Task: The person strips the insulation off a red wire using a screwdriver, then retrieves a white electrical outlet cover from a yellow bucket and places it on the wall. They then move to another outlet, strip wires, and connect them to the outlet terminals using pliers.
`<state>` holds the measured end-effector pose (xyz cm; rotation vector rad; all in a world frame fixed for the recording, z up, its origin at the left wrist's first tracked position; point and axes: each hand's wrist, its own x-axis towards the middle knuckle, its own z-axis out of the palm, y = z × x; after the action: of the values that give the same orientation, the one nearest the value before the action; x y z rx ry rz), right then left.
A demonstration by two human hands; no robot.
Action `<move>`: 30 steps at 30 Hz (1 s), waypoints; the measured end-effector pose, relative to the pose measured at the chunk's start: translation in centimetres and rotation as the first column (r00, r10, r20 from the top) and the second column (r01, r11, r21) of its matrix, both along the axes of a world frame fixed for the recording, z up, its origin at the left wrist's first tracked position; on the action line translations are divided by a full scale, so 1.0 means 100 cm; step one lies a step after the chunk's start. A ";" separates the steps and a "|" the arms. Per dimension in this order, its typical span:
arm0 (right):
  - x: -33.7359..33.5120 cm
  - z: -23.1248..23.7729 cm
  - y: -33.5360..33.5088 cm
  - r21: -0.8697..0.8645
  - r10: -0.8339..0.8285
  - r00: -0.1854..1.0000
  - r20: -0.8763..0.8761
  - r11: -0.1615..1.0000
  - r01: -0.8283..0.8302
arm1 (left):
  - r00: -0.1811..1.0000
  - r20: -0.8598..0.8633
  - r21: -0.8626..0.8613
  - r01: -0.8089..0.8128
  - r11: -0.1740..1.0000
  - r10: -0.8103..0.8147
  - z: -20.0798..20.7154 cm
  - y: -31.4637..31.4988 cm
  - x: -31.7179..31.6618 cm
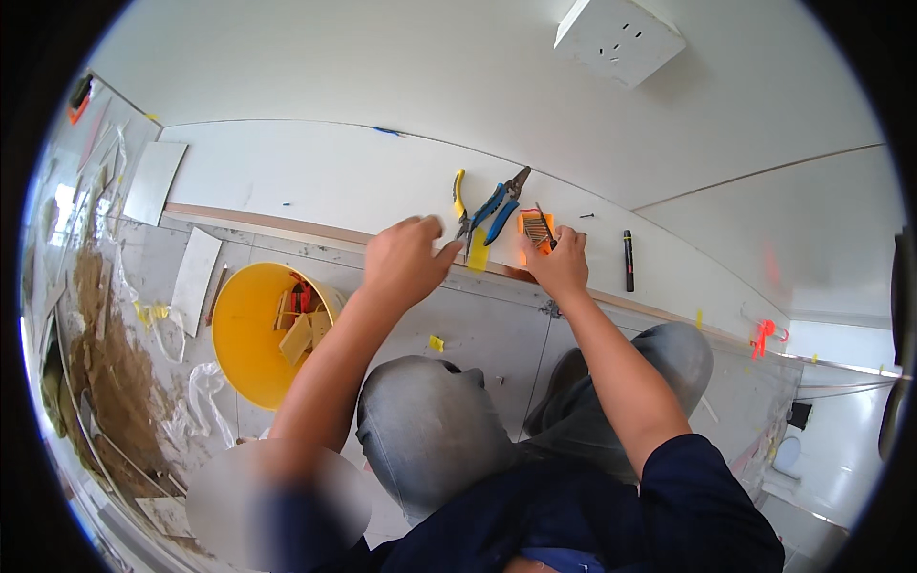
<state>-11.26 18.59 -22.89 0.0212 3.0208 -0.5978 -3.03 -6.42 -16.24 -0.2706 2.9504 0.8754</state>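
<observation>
Orange box (531,223) touched by the right fingers (570,241) (grip cannot be told).
Left fingers (446,256) are spread beside pliers (465,227); marks on the marker (629,261) cannot be read.

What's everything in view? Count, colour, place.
Ledge: one, white, ahead
Yellow pliers: one, yellow, on ledge
Blue pliers: one, blue, beside them
Orange box: one, orange, on ledge
Slim pieces: several, grey, in box
Marker: one, black, ledge's right
Tape: two pieces, yellow, ledge edge
Bucket: one, yellow, floor left
Scraps: several, tan, inside bucket
Panels: several, pale, left
Debris: uncounted, mixed, left
Slotted box: one, white, wall
Knees: two, grey, centre
Left hand: one, bare, near yellow pliers
Right hand: one, bare, at orange box
</observation>
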 end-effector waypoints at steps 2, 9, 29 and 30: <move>-0.004 -0.002 0.002 -0.061 -0.089 0.993 0.072 0.994 0.094 | 0.997 0.056 -0.039 0.053 0.998 -0.051 -0.014 0.013 -0.033; -0.009 -0.030 0.071 -0.053 -0.202 0.964 -0.172 0.979 0.196 | 0.972 0.185 -0.090 0.163 0.982 -0.145 -0.029 0.034 -0.074; -0.029 -0.003 0.117 0.001 -0.163 0.922 -0.352 0.985 0.175 | 0.974 0.175 -0.005 0.147 0.989 -0.144 -0.037 0.027 -0.089; -0.026 -0.006 0.099 -0.117 -0.088 0.908 -0.411 0.992 0.043 | 0.981 0.150 -0.002 0.128 0.992 -0.127 -0.033 0.018 -0.081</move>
<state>-13.86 28.44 -23.49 -0.0110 3.4026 -0.8693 -11.17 -4.58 -19.53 -0.1389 2.7994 0.7861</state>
